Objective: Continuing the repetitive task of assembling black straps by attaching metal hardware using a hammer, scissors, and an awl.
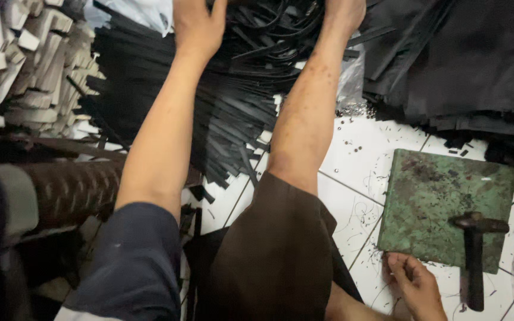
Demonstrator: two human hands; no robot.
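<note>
Left hand: left hand (pixel 198 25) at top centre, lying on the pile of thin black rubber strips (pixel 233 113); fingers cut off by the frame edge, grasp cannot be told.
Right hand: right hand (pixel 414 285) at lower right, fingers loosely bent, holding nothing, touching the lower edge of the worn green square slab (pixel 435 196).
Hammer: dark metal hammer (pixel 476 255) lies on the slab.
</note>
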